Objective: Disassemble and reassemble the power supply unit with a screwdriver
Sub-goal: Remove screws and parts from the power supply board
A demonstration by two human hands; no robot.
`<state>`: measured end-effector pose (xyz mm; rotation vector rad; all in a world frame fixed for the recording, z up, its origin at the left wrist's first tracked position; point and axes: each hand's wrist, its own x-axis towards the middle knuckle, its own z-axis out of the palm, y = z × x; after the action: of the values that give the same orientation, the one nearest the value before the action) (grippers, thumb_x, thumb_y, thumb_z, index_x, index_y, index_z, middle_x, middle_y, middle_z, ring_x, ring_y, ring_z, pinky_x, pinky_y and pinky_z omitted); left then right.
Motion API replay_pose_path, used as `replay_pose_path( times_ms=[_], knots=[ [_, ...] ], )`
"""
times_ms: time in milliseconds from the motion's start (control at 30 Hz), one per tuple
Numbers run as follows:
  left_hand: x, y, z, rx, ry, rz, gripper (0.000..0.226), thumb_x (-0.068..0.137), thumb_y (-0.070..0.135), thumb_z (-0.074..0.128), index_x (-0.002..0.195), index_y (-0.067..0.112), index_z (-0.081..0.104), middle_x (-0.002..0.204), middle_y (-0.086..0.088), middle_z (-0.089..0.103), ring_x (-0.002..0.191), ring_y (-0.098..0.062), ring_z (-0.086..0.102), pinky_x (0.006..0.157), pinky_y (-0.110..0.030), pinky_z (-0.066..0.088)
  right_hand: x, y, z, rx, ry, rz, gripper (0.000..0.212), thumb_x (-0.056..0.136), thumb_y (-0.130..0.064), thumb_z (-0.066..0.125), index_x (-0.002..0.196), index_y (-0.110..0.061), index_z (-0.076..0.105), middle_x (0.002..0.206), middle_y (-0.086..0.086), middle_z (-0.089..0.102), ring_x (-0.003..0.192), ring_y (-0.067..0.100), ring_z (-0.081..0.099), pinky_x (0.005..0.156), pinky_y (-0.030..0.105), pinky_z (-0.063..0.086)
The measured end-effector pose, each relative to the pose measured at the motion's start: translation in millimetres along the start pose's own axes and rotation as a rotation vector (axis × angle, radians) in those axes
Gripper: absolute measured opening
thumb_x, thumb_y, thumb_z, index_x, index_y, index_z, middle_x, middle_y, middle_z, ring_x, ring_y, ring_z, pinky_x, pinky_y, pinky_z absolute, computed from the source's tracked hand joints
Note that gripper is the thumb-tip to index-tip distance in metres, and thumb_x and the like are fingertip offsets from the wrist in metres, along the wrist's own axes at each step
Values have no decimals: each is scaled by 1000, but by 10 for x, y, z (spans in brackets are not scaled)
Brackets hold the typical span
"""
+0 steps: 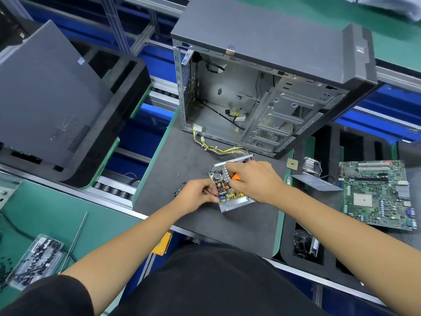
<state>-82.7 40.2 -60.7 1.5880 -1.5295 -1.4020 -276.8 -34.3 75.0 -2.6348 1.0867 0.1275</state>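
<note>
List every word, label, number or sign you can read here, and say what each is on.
No text here is legible.
Motherboard: printed markings, too small to read.
Side panel: small blue-and-white sticker, blurred.
Case top: faint blue mark, unreadable.
Cable tag inside the case: too small.
Power supply board: no readable print.
</note>
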Motion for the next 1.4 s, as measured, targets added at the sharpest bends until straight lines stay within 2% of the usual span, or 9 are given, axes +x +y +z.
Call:
replay_pose_path(
  times_ms=[100, 400, 633, 700, 833, 900, 1033, 1167, 1400],
  knots=[
    [-16, 7, 1, 2, -12, 9, 25, 76, 15, 88, 82, 26, 67, 78, 18, 70, 74, 1, 65, 71, -16, 50, 0, -3, 14, -24, -7, -1, 10, 77, -40, 35, 79, -30, 35, 53, -5, 40, 57, 25, 44, 49, 30, 17],
    [-45, 48, -41, 5, 14, 53, 38, 68, 15, 94, 94, 23, 68, 91, 8, 71, 87, -11, 68, 77, -25, 56, -40, 27, 46, -46, -34, -16, 11, 78, -39, 37, 81, -29, 37, 57, -3, 46, 60, 25, 44, 49, 30, 18],
    [-54, -21, -41, 83, 47, 79, 37, 80, -7, 78, 95, 24, 66, 92, 7, 71, 86, -3, 68, 78, -17, 55, -77, 35, 155, -91, -38, -88, 26, 84, -30, 48, 99, -40, 30, 52, -4, 36, 56, 27, 38, 48, 29, 14],
    [-59, -35, -34, 97, 57, 86, 38, 82, -8, 76, 95, 26, 65, 92, 8, 71, 87, -3, 68, 79, -17, 55, -76, 44, 175, -115, -39, -109, 29, 85, -29, 49, 102, -39, 29, 54, -3, 42, 57, 29, 40, 48, 29, 15],
    [-60, -56, -20, 99, 66, 98, 35, 83, -7, 76, 96, 24, 66, 92, 7, 71, 88, -3, 68, 79, -16, 55, -73, 39, 201, -152, -44, -123, 32, 85, -26, 51, 103, -36, 28, 50, -4, 28, 55, 32, 38, 47, 30, 14],
    [-57, -58, -15, 103, 68, 101, 34, 83, -6, 76, 96, 24, 66, 92, 6, 71, 87, -2, 68, 78, -15, 54, -62, 28, 212, -159, -59, -123, 32, 85, -26, 51, 105, -36, 28, 51, -3, 29, 56, 32, 38, 47, 31, 15],
    [-53, -62, -16, 113, 70, 115, 32, 84, -5, 76, 96, 23, 66, 94, 4, 72, 87, 0, 67, 78, -14, 54, -46, 5, 242, -185, -114, -139, 24, 87, -29, 48, 93, -34, 25, 63, -1, 46, 61, 32, 41, 52, 34, 23],
    [-52, -60, -24, 108, 78, 122, 34, 84, -5, 75, 95, 25, 66, 95, 3, 72, 87, -2, 68, 79, -17, 55, -39, -6, 270, -229, -142, -161, 26, 87, -31, 44, 86, -29, 18, 65, -1, 46, 61, 32, 42, 54, 34, 25],
    [-53, -75, -29, 107, 78, 119, 33, 84, -4, 76, 96, 26, 66, 95, 5, 72, 88, 0, 67, 79, -14, 54, -27, 3, 267, -272, -147, -172, 20, 87, -32, 44, 86, -27, 24, 64, -2, 42, 60, 32, 41, 51, 33, 22]
  ],
)
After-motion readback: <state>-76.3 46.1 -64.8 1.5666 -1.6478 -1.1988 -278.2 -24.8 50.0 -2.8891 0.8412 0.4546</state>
